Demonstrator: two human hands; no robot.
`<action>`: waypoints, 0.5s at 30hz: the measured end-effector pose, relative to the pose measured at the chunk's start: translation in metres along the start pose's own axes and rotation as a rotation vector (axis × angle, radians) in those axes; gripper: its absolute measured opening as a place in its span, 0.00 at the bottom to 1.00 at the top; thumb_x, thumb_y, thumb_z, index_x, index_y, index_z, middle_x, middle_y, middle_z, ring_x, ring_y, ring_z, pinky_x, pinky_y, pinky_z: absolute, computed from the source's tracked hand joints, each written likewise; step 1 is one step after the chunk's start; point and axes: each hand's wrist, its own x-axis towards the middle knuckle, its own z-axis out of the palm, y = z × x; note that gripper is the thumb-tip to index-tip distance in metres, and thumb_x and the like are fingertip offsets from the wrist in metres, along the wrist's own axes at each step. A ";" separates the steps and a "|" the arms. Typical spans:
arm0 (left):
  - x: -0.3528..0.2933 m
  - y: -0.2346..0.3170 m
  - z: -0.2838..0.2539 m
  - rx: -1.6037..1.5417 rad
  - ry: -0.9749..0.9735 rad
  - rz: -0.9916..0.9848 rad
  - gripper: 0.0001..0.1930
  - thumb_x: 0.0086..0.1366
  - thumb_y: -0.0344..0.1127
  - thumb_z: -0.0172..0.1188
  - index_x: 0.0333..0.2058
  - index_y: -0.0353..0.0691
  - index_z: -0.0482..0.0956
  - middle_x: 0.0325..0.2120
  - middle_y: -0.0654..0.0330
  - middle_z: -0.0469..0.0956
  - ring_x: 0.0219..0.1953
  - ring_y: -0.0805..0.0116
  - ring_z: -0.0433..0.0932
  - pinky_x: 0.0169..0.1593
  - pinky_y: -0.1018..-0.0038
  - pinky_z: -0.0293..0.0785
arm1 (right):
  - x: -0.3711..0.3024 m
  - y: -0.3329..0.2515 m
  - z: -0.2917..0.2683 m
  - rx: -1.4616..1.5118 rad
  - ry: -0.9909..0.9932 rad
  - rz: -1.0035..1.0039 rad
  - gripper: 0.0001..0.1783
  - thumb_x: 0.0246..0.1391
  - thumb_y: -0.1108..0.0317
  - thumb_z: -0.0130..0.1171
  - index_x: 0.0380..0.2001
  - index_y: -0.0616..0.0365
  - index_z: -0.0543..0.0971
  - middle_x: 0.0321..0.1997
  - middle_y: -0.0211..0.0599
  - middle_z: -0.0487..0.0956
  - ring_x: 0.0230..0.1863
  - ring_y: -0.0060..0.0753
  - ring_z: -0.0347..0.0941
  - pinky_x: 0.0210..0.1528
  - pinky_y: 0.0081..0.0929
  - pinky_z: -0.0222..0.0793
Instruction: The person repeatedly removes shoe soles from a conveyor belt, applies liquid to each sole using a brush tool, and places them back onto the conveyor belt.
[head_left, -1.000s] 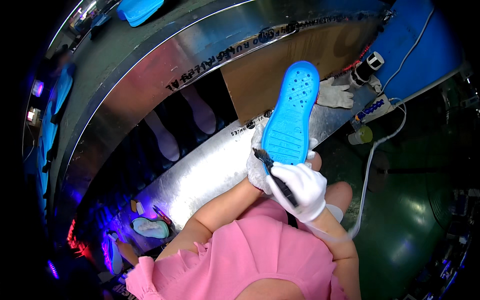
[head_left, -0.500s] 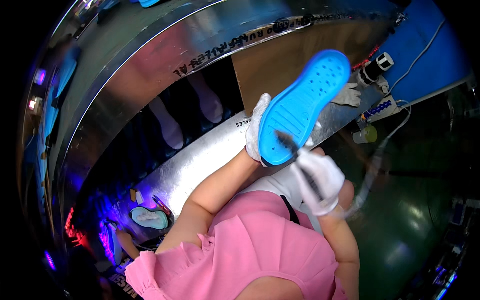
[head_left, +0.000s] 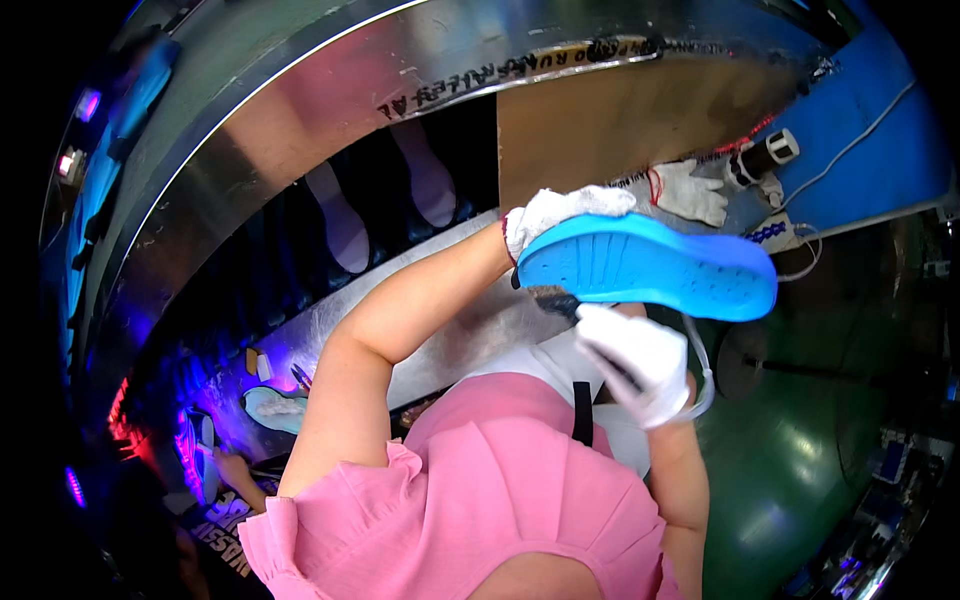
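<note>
My left hand [head_left: 570, 208], in a white knit glove, grips the far edge of a bright blue shoe sole [head_left: 650, 262]. The sole is tilted, its toe pointing right, with grooves and small holes on the side facing me. Just below it is my right hand [head_left: 650, 370], also gloved in white and slightly blurred, with its fingers closed round the dark handle of a brush [head_left: 622, 374]. The brush's bristles are hard to make out now.
A loose white glove [head_left: 692, 192] and a black-and-white cylinder [head_left: 770, 152] lie on the metal bench [head_left: 420, 355] beyond the sole. Pale soles [head_left: 340, 220] stand in a dark opening beside a cardboard panel [head_left: 580, 130]. Another person's hand [head_left: 236, 470] is at lower left.
The sole has been turned clockwise and tipped, its toe swinging from upper right to the right. The brush head, before against the sole's heel, no longer shows on that face.
</note>
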 end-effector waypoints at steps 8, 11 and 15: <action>0.021 0.036 -0.009 -0.168 -0.016 -0.262 0.21 0.69 0.40 0.51 0.59 0.45 0.73 0.62 0.53 0.66 0.65 0.59 0.64 0.68 0.66 0.59 | -0.006 0.005 -0.008 -0.056 0.113 -0.074 0.16 0.38 0.77 0.69 0.36 0.57 0.84 0.41 0.44 0.84 0.22 0.33 0.75 0.26 0.24 0.72; 0.026 0.052 -0.016 -0.274 -0.088 -0.221 0.22 0.71 0.41 0.48 0.62 0.46 0.70 0.65 0.54 0.63 0.68 0.57 0.60 0.70 0.62 0.55 | -0.003 0.015 -0.011 0.116 0.266 -0.045 0.16 0.38 0.77 0.70 0.36 0.57 0.84 0.41 0.45 0.84 0.23 0.34 0.76 0.28 0.25 0.73; 0.006 -0.009 -0.040 -0.319 0.007 -0.390 0.21 0.72 0.42 0.47 0.60 0.46 0.72 0.62 0.56 0.67 0.65 0.62 0.65 0.68 0.66 0.58 | -0.002 0.010 -0.021 -0.056 0.167 -0.091 0.15 0.37 0.77 0.71 0.34 0.57 0.84 0.40 0.43 0.85 0.23 0.34 0.77 0.27 0.23 0.72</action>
